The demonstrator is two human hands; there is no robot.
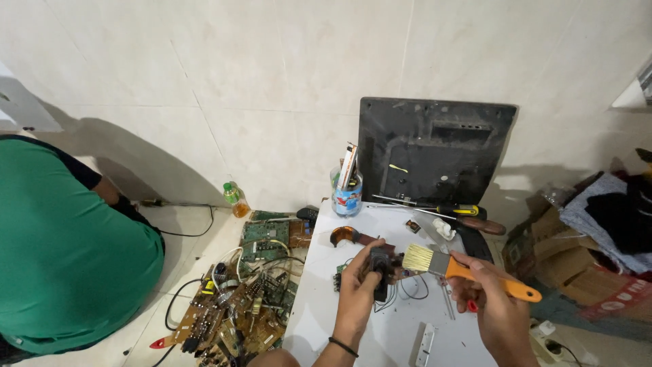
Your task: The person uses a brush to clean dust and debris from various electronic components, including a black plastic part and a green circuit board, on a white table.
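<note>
Pale tiled walls close in a cramped corner, and a small white table (319,299) stands in the middle of it. Above the table the left hand (360,282) is clamped round a small black part (379,268) with thin wires trailing from it, lifted clear of the tabletop, seemingly so the bristles can get at it. Just right of the part, the right hand (492,299) grips an orange-handled brush (468,270), its pale bristles laid against the part's side; the fingers are closed on the handle well back from the head, a hold that would suit light strokes. Behind the part lie a copper-coloured coil (344,236), two screwdrivers (448,209) and a jar (347,192) stuffed with tools, all within easy reach. Further back a dark panel (435,151) leans upright against the wall, out of the way. Left of the part, down on the floor, circuit boards (244,299) lie heaped in a tangle of wires, with a small bottle (236,198) by the wall. Beyond them crouches another person in a green shirt (61,251), turned away. Well right of the part sit cardboard boxes (564,258) and cloth.
</note>
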